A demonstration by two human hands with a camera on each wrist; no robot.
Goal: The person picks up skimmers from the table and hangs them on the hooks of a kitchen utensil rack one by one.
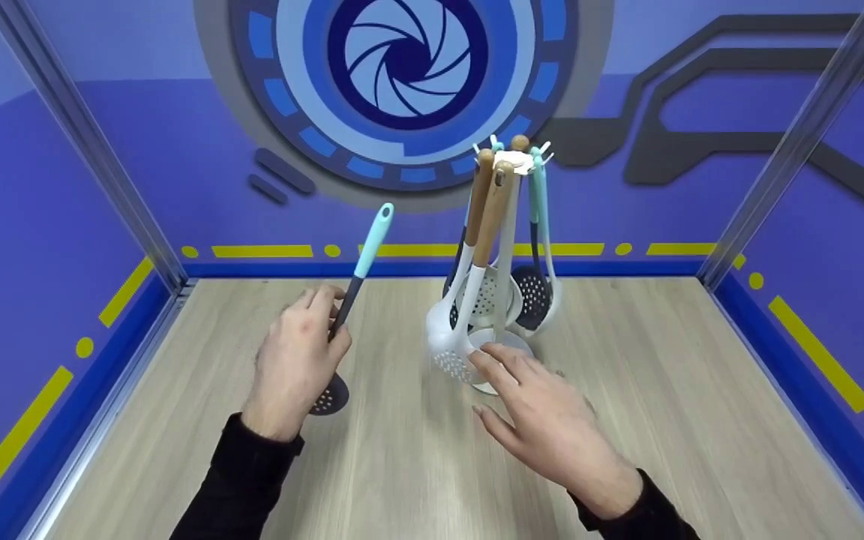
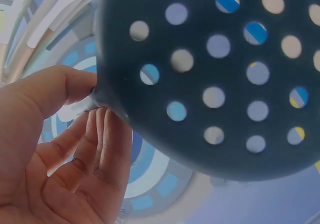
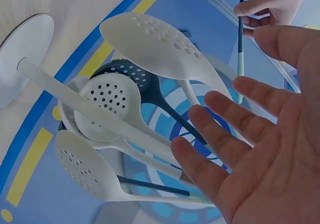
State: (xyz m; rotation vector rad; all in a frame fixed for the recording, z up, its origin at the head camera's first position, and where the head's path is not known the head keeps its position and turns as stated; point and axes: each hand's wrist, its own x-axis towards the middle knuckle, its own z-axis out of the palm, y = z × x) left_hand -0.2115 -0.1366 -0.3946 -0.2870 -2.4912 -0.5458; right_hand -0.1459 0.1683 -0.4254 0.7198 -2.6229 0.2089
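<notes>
My left hand (image 1: 297,356) pinches a skimmer (image 1: 374,240) by its dark shaft, between thumb and fingers. Its turquoise handle points up, and the dark perforated head (image 2: 197,87) hangs below the hand, filling much of the left wrist view. To the right, a white utensil stand (image 1: 514,161) carries several hanging kitchen tools. Among them are white perforated spoons (image 3: 82,166) with wooden handles and a dark skimmer (image 1: 531,296). My right hand (image 1: 544,416) is spread in front of the stand, fingers fairly straight, near a white perforated spoon (image 1: 447,349); whether it touches cannot be told.
The stand's round white base (image 1: 511,345) sits on a wood-grain table (image 1: 394,465). Blue and purple printed panels (image 1: 147,172) enclose the back and sides, with metal posts (image 1: 799,142) at the corners.
</notes>
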